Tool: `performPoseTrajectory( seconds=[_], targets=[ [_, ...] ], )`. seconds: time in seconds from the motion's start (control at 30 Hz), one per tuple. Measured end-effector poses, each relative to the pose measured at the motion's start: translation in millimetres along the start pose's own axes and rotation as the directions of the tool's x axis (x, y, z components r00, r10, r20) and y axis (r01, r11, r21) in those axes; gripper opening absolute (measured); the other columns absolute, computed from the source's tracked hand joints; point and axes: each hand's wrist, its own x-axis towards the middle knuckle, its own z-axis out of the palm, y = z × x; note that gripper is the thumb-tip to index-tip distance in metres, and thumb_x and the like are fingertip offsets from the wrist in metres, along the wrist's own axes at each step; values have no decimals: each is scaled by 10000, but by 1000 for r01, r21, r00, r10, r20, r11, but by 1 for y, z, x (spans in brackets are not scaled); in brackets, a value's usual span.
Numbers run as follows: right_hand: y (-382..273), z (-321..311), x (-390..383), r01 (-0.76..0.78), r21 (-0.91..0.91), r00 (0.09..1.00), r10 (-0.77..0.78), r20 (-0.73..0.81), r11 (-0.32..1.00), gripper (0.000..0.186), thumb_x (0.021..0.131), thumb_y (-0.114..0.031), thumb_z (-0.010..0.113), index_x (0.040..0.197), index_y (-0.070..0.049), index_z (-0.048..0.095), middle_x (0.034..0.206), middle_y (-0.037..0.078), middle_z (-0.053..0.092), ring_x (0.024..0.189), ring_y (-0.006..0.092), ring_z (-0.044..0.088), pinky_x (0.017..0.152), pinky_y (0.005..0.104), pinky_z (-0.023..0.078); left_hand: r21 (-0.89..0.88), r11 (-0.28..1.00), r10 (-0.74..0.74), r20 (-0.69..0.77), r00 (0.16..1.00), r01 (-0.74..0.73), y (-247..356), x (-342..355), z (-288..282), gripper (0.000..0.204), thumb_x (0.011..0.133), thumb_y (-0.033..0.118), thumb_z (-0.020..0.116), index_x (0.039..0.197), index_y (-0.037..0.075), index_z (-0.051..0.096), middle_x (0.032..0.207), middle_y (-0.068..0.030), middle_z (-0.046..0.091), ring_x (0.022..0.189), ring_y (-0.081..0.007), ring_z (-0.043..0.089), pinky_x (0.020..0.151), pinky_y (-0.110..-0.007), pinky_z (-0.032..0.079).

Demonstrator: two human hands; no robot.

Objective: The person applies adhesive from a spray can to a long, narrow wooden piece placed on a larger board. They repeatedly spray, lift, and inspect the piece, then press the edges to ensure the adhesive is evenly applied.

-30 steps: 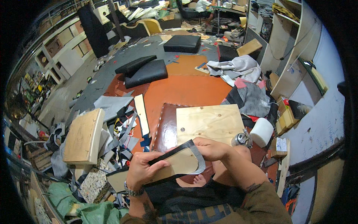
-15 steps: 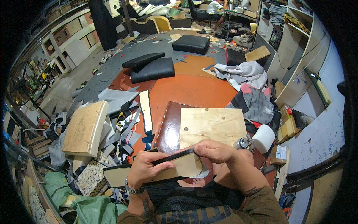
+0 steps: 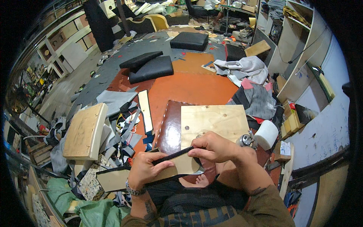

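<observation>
A long beige strip with black edging lies across my lap, held up by both hands. My left hand is closed on its middle, thumb pressed along the beige face. Near the strip's right end, my right hand pinches the black edge between thumb and fingers. The strip's far right end bends down below that hand. Just beyond my hands a wooden board with knots rests on a glossy maroon padded piece. A silver metal tool, its kind unclear, stands by the board's right corner.
A white roll stands on the right. At left lie a wood-backed cushion and fabric scraps. Another beige strip lies on the orange sheet. Black cushions are farther off; shelving borders the right.
My right hand has slid a little left along the strip's edge, toward my left hand. The strip has shifted slightly left, and the whole view has tilted a little.
</observation>
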Motion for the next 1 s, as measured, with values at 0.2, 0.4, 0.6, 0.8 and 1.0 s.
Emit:
performPoseTrajectory(
  seconds=[0.2, 0.4, 0.6, 0.8, 1.0],
  targets=[
    [5, -2, 2, 99, -8, 995, -99, 19, 995, 320, 990, -251, 729, 852, 18, 624, 693, 160, 610, 627, 236, 553, 618, 394, 462, -26, 999, -48, 7, 999, 48, -3, 1, 0, 283, 876, 269, 882, 996, 20, 826, 799, -117, 779, 680, -142, 733, 629, -300, 544],
    [6, 6, 7, 82, 144, 995, -73, -66, 986, 330, 1011, -241, 677, 810, 13, 611, 660, 125, 555, 611, 189, 518, 588, 383, 436, 8, 1000, 1, 1, 1000, -1, -2, 0, 0, 293, 874, 268, 885, 1000, 12, 820, 783, -110, 770, 664, -144, 718, 621, -296, 536],
    [6, 12, 11, 43, 129, 984, -20, -175, 991, 402, 1034, -240, 694, 734, -9, 562, 612, 59, 475, 601, 116, 437, 567, 344, 392, 15, 1000, 9, -23, 1000, -8, 3, 3, 4, 297, 871, 279, 884, 990, 15, 819, 778, -116, 763, 656, -155, 718, 615, -296, 531],
    [8, 10, 10, 55, 75, 989, -44, -140, 996, 426, 991, -290, 769, 749, 3, 576, 609, 52, 490, 609, 119, 409, 545, 353, 374, 34, 999, -3, -37, 999, 4, 3, 3, 4, 290, 863, 270, 887, 978, 13, 819, 797, -127, 775, 664, -162, 729, 620, -304, 536],
    [8, 1, 5, -10, 296, 997, 32, -69, 955, 312, 1018, -245, 738, 832, -5, 666, 688, 45, 592, 675, 100, 508, 610, 323, 447, -20, 1000, 4, -90, 996, -6, -3, 4, 8, 258, 870, 232, 878, 960, -2, 817, 800, -126, 784, 667, -168, 731, 621, -306, 535]
  ],
)
